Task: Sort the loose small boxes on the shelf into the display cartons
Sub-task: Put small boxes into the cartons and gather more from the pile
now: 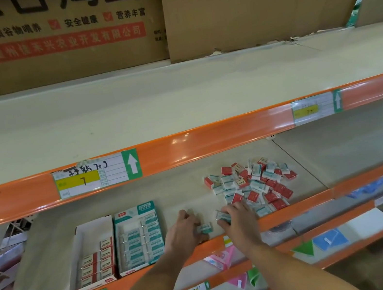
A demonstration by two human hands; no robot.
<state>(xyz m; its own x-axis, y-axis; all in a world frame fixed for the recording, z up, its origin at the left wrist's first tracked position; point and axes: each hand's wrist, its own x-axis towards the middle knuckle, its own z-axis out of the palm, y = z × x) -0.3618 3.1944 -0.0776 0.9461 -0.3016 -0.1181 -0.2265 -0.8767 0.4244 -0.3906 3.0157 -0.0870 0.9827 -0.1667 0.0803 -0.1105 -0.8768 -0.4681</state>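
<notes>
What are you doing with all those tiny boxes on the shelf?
A person is sorting them. The left hand holds a teal small box, and the right hand grips another at the near edge of the loose pile of red and teal boxes. To the left stand two display cartons: the teal carton looks almost full, while the red carton is filled only in its near half.

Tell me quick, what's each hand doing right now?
Left hand: holds a teal box.
Right hand: holds another teal box beside the pile.
</notes>
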